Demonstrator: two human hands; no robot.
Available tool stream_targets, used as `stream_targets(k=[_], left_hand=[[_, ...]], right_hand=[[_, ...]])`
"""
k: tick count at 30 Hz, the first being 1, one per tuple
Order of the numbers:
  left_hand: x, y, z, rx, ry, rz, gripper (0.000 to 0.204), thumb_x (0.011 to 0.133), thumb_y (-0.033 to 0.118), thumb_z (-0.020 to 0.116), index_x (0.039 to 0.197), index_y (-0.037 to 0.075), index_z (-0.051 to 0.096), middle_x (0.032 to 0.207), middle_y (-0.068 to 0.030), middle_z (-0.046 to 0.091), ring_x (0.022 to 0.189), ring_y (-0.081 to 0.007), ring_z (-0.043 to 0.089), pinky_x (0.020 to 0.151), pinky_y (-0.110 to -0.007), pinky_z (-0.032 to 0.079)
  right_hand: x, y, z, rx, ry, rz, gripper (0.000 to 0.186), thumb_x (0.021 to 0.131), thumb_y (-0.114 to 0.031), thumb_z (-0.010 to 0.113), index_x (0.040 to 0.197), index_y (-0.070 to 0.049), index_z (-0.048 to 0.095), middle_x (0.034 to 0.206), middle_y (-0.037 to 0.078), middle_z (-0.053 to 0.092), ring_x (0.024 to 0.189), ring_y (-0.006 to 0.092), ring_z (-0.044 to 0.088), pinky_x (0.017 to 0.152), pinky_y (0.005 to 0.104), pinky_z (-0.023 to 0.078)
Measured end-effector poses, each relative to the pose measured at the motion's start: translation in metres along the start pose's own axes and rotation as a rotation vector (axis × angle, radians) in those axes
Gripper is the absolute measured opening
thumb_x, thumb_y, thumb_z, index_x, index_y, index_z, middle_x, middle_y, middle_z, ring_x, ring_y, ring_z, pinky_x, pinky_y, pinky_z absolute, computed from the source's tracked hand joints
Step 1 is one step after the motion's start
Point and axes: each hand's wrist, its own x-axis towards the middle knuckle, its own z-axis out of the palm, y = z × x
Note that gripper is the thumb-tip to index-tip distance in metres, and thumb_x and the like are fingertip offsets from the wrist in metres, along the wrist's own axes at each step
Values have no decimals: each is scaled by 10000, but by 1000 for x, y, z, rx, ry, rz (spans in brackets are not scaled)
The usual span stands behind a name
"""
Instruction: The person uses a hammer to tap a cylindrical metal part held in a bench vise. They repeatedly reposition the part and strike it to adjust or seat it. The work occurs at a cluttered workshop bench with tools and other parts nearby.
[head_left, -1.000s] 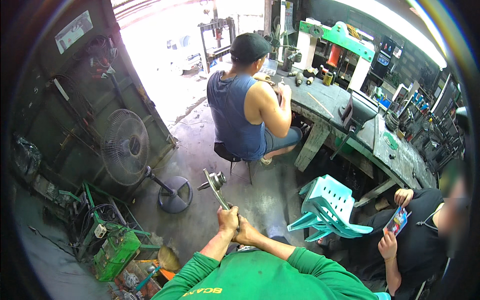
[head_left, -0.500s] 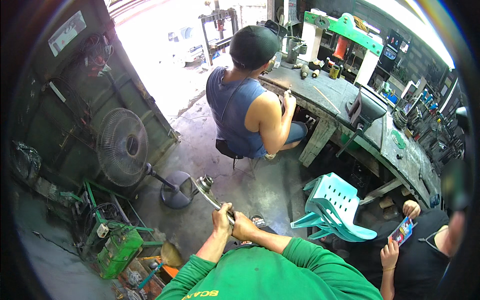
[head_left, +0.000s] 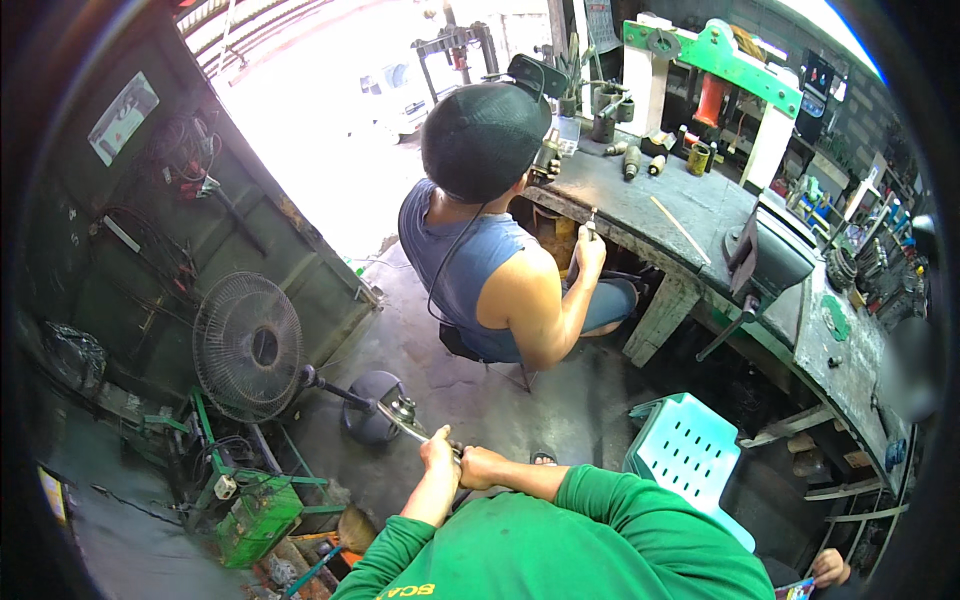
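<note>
Both hands are closed around a metal arm (head_left: pixel 402 418) with a thick round fitting at its far end; it looks like a car's suspension arm. My left hand (head_left: pixel 438 456) grips it on the side toward the fitting. My right hand (head_left: pixel 482 468) is closed at its near end, touching or almost touching the left. The part points forward and left, held out in front of my green shirt. Its near end is mostly covered by my fingers. Beyond its tip is the round base (head_left: pixel 372 395) of a standing fan.
A person (head_left: pixel 480 250) in a blue sleeveless top sits ahead at a workbench (head_left: pixel 700 215) bearing a vise (head_left: pixel 770 245). The fan (head_left: pixel 250 345) stands left, a turquoise plastic chair (head_left: pixel 685 455) right. A green metal box (head_left: pixel 258 520) lies lower left. Another person's hand (head_left: pixel 828 568) shows lower right.
My view has shifted, bringing the seated person and bench closer. The metal arm, still in both hands, now sits lower in the picture. The person at the right has mostly left the view.
</note>
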Motion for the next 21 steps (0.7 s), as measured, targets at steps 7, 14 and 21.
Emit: stream_targets(k=[7,14,21], left_hand=[[11,-4,23,-104,29,44,195,899,57,717,900,60,522,689,-61,531,551,-240,552,551,-415,505],[23,4,61,-148,-13,55,160,919,47,688,895,54,530,682,-58,536,557,-235,558,556,-411,511],[32,-15,83,-113,71,63,172,918,48,688,838,39,536,650,-68,524,506,-232,529,512,-410,472]], right_hand=[[35,33,-9,67,71,-182,621,878,-317,665,1300,133,594,1326,353,643,1249,445,656,1020,504,551],[35,42,-57,-31,83,-150,597,932,-333,596,1337,105,580,1375,338,626,1254,444,653,1049,512,542],[29,52,-80,-14,-26,-32,582,922,-317,624,1339,88,586,1330,276,678,1089,382,749,897,484,613]])
